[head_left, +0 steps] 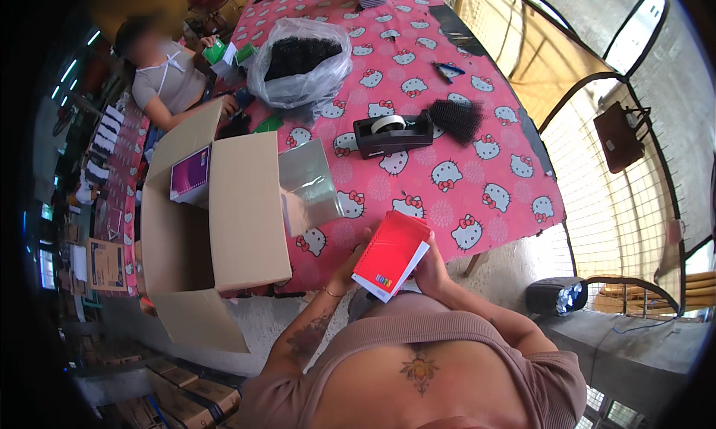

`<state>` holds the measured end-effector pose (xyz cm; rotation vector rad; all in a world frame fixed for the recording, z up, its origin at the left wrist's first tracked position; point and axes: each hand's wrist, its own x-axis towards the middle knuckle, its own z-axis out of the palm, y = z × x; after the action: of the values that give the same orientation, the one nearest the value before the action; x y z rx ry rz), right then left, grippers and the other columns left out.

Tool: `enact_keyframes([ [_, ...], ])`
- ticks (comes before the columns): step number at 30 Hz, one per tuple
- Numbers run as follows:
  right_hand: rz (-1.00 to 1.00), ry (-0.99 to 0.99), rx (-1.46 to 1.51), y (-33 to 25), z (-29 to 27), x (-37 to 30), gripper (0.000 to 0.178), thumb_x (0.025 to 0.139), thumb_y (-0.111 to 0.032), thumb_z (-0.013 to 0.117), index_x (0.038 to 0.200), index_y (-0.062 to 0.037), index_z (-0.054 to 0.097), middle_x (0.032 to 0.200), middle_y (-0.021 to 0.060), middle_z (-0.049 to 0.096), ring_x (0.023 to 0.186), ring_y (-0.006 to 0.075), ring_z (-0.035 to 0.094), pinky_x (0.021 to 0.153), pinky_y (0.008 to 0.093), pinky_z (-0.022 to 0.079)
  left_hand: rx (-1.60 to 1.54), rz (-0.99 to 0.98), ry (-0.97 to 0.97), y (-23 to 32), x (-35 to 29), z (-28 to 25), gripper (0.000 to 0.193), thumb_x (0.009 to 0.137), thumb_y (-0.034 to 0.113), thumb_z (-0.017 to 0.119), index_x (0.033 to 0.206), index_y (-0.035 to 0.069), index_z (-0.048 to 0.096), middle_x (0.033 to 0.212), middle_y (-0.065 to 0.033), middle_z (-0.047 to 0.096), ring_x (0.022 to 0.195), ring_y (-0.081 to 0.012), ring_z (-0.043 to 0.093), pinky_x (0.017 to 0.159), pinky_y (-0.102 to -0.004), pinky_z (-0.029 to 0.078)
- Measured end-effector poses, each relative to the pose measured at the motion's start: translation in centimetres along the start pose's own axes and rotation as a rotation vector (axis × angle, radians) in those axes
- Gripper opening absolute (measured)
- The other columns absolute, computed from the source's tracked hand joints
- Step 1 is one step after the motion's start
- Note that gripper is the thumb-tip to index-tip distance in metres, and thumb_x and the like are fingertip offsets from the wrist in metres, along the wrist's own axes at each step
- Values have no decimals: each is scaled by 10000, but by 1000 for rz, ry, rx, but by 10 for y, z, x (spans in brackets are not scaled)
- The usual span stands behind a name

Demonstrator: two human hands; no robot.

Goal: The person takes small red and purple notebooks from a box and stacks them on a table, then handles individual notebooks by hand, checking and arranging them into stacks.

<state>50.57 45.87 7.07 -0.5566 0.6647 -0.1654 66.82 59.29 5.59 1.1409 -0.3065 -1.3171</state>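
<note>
A small stack of red spiral notebooks (391, 250) is held between my two hands, tilted over the near edge of the table. My left hand (352, 267) grips its left side and my right hand (430, 269) its right side; the notebooks hide part of the fingers. White pages or a card stick out along the stack's lower right edge. Left of my hands stands an open cardboard box (250, 213) with its flaps spread. Inside its far end is a purple notebook (191, 175). A clear plastic sheet or sleeve (313, 181) lies beside the box.
On the pink patterned tablecloth (447, 198) are a black tape dispenser (394, 137), a black mesh piece (456, 121), a blue-handled tool (448, 72) and a clear bag of black material (302, 60). Another person (168, 82) handles green items at the far left. A brown bag (621, 136) hangs at right.
</note>
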Motion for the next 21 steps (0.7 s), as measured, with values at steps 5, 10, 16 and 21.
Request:
enact_keyframes([
  [5,59,-90,192,34,-18,3,774,919,-755,319,1477,-222,384,1533,43,384,1403,270,324,1062,598,261,-41,-40,-45,4,-9,9,938,959,702,309,1554,7,104,1591,-183,229,1460,-242,258,1183,-387,240],
  [10,104,244,-41,32,-12,-13,698,930,-711,383,1323,-152,529,1243,43,627,1064,206,598,898,381,464,-104,-63,-79,0,-22,22,923,960,701,310,1558,26,113,1591,-175,234,1458,-241,262,1182,-388,243],
  [16,106,425,-52,61,-38,-2,657,954,-690,361,1255,-145,573,1138,51,667,929,172,624,783,344,485,-187,-59,-119,1,-21,40,906,961,699,312,1564,50,124,1591,-166,240,1456,-239,266,1181,-390,246],
  [21,64,256,-123,34,-11,-18,799,913,-766,333,1298,-94,530,1174,106,632,1031,217,634,881,396,502,-267,-46,-95,10,-23,43,892,961,698,313,1568,69,133,1592,-158,244,1454,-237,270,1181,-391,249],
])
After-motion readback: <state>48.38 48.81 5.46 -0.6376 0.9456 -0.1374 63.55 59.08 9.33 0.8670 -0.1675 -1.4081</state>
